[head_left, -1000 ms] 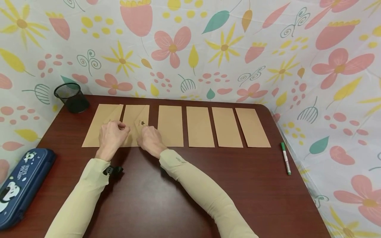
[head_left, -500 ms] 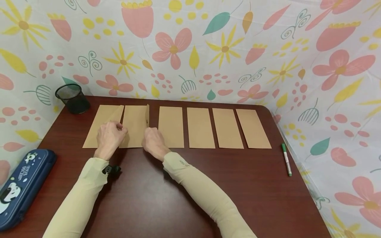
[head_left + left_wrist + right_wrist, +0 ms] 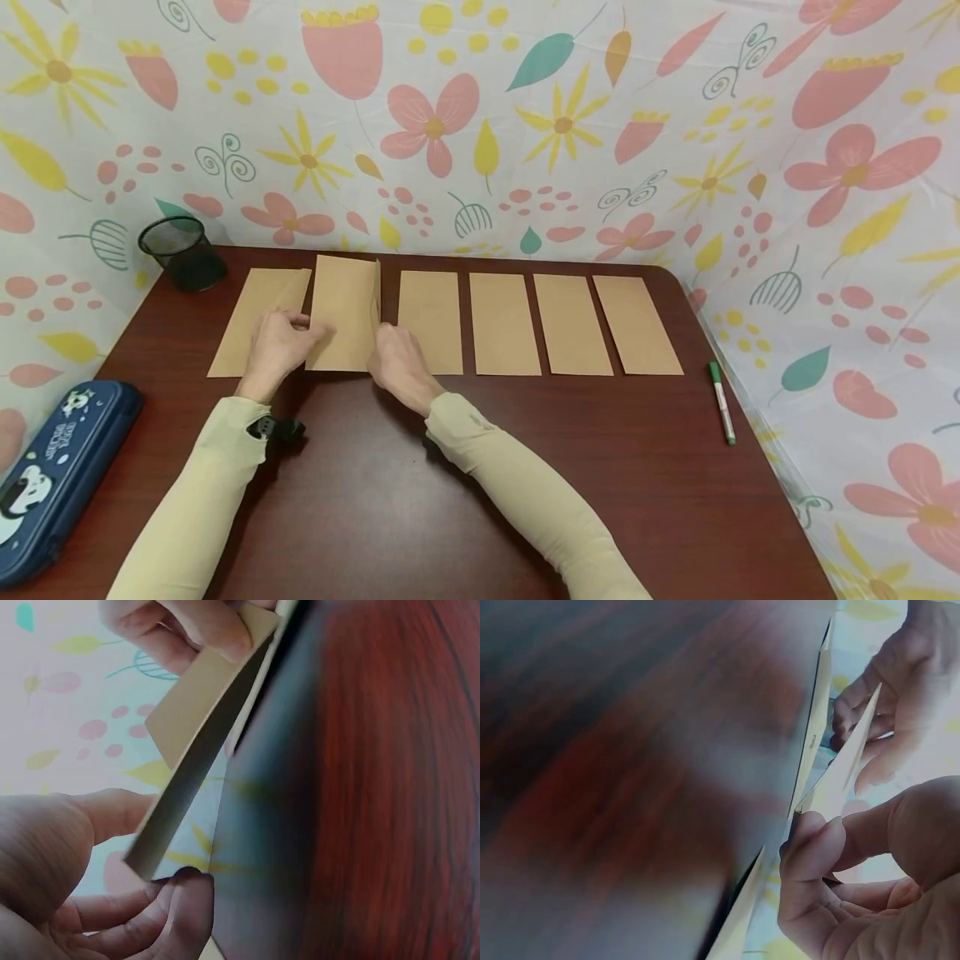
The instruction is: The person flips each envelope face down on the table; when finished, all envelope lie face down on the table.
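Observation:
A brown kraft-paper sheet (image 3: 341,312), second from the left in the row, is raised off the table at its far end. Along its right side runs a narrow folded flap (image 3: 377,292). My right hand (image 3: 402,362) pinches that side near the near corner, thumb against curled fingers in the right wrist view. On the opposite side, my left hand (image 3: 277,350) has the edge between thumb and curled fingers. The left wrist view shows the paper (image 3: 187,780) slanting from one hand to the other, its underside in shadow. The leftmost sheet (image 3: 243,333) lies partly behind my left hand.
Several more brown sheets (image 3: 506,325) lie in a row to the right on the dark wood table (image 3: 525,467). A black mesh pen cup (image 3: 183,254) stands back left, a blue pencil case (image 3: 67,475) lies at left, and a green-capped marker (image 3: 722,404) at right.
The diagonal fold with a crown mark on the second sheet has turned upright into a narrow side flap. The sheet's far end has risen. My right hand has moved slightly right.

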`<state>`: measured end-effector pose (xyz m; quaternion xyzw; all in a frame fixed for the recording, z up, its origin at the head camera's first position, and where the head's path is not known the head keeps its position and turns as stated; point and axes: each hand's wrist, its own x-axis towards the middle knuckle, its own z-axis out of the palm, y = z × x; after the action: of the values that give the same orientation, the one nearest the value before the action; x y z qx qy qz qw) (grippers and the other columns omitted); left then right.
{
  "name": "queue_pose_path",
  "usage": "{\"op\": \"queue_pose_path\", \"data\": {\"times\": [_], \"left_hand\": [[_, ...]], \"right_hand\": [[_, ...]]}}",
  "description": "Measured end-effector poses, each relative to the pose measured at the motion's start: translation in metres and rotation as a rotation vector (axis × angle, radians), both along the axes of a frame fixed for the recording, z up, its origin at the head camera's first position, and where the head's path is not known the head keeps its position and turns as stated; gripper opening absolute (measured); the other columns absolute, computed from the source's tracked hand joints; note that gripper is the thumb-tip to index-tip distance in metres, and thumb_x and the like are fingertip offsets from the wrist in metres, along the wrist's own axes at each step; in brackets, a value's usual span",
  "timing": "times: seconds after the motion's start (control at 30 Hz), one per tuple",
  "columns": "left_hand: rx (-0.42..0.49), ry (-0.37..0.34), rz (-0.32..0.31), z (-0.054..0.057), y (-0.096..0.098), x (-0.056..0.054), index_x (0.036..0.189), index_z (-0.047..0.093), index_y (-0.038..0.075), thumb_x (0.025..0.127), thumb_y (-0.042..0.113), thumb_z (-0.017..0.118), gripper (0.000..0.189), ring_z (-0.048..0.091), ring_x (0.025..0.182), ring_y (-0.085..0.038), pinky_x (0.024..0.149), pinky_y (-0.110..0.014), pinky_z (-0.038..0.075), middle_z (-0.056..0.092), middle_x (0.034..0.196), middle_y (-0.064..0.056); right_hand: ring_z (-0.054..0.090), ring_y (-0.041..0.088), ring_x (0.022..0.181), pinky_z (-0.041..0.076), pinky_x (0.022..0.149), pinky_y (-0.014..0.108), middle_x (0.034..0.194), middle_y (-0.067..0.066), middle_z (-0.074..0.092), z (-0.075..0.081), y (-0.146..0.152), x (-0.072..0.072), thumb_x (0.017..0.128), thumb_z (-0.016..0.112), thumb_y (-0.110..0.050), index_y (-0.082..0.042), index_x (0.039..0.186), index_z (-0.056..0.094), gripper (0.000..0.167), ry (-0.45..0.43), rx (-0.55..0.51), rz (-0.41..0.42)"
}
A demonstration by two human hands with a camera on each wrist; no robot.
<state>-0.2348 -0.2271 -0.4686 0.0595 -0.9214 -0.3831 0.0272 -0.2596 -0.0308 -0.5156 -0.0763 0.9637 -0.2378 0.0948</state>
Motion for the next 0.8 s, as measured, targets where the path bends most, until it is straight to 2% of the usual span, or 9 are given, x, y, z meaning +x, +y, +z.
{"op": "queue_pose_path", "data": {"times": [0.07,0.17,0.27,0.33,0.47,0.53,0.63,0.67,0.8], "left_hand": [[0.110,-0.074,-0.023,0.006,0.002,0.003,0.125,0.075,-0.009,0.093,0.043,0.077,0.062,0.048,0.148,-0.050,0.111,-0.057,0.049,0.066,0.144,-0.032],[0.257,-0.170,-0.060,0.013,0.004,0.006,0.140,0.062,-0.015,0.095,0.034,0.079,0.069,0.030,0.160,-0.050,0.124,-0.059,0.039,0.040,0.167,-0.036],[0.346,-0.231,-0.076,0.016,0.005,0.007,0.148,0.053,-0.016,0.098,0.027,0.078,0.071,0.024,0.163,-0.045,0.127,-0.056,0.034,0.021,0.177,-0.033],[0.373,-0.244,-0.084,0.018,0.005,0.007,0.151,0.051,-0.015,0.100,0.026,0.077,0.070,0.030,0.160,-0.043,0.126,-0.052,0.036,0.026,0.174,-0.033],[0.417,-0.254,-0.085,0.019,0.005,0.007,0.153,0.050,-0.011,0.101,0.028,0.077,0.070,0.055,0.135,-0.026,0.114,-0.039,0.044,0.059,0.149,-0.022],[0.432,-0.258,-0.082,0.018,0.005,0.006,0.153,0.052,-0.008,0.101,0.029,0.078,0.069,0.064,0.114,-0.013,0.105,-0.030,0.047,0.071,0.124,-0.005],[0.462,-0.248,-0.088,0.018,0.004,0.006,0.150,0.054,-0.008,0.100,0.028,0.079,0.066,0.065,0.092,0.002,0.091,-0.019,0.051,0.070,0.098,0.016],[0.475,-0.244,-0.091,0.018,0.003,0.006,0.150,0.054,-0.009,0.101,0.027,0.078,0.065,0.065,0.088,0.004,0.087,-0.017,0.052,0.069,0.093,0.020],[0.529,-0.228,-0.098,0.020,0.004,0.007,0.148,0.054,-0.011,0.101,0.021,0.078,0.062,0.068,0.081,0.007,0.078,-0.013,0.055,0.068,0.084,0.025]], "right_hand": [[0.061,0.018,0.071,0.053,0.059,0.031,0.082,0.003,0.065,0.001,0.001,0.002,0.097,0.061,-0.003,-0.012,0.094,0.066,0.011,0.008,-0.002,-0.005],[0.061,0.016,0.072,0.053,0.059,0.030,0.082,0.002,0.065,0.002,0.004,0.005,0.099,0.060,-0.005,-0.011,0.101,0.066,0.009,0.018,-0.016,-0.010],[0.059,0.016,0.070,0.050,0.058,0.029,0.079,0.002,0.062,0.018,0.007,0.015,0.099,0.059,-0.005,-0.008,0.103,0.067,0.009,0.021,-0.034,0.001],[0.058,0.016,0.068,0.049,0.056,0.028,0.078,0.003,0.061,0.034,0.010,0.025,0.101,0.057,-0.005,-0.006,0.105,0.067,0.011,0.022,-0.042,0.015],[0.059,0.017,0.070,0.051,0.058,0.028,0.085,0.009,0.067,0.058,0.014,0.040,0.103,0.059,-0.003,-0.001,0.116,0.067,0.016,0.035,-0.051,0.040],[0.061,0.016,0.074,0.053,0.062,0.028,0.091,0.010,0.071,0.050,0.014,0.039,0.105,0.058,-0.008,0.000,0.124,0.067,0.023,0.074,-0.056,0.054],[0.070,0.020,0.087,0.060,0.075,0.033,0.105,0.013,0.076,0.050,0.015,0.040,0.109,0.057,-0.016,0.002,0.132,0.067,0.030,0.120,-0.077,0.088],[0.073,0.020,0.094,0.061,0.080,0.034,0.109,0.013,0.078,0.038,0.016,0.035,0.112,0.055,-0.025,0.001,0.134,0.067,0.036,0.155,-0.081,0.106],[0.074,0.027,0.117,0.060,0.100,0.041,0.121,0.013,0.079,0.047,0.020,0.037,0.117,0.049,-0.033,-0.002,0.138,0.068,0.042,0.178,-0.106,0.156]]}}
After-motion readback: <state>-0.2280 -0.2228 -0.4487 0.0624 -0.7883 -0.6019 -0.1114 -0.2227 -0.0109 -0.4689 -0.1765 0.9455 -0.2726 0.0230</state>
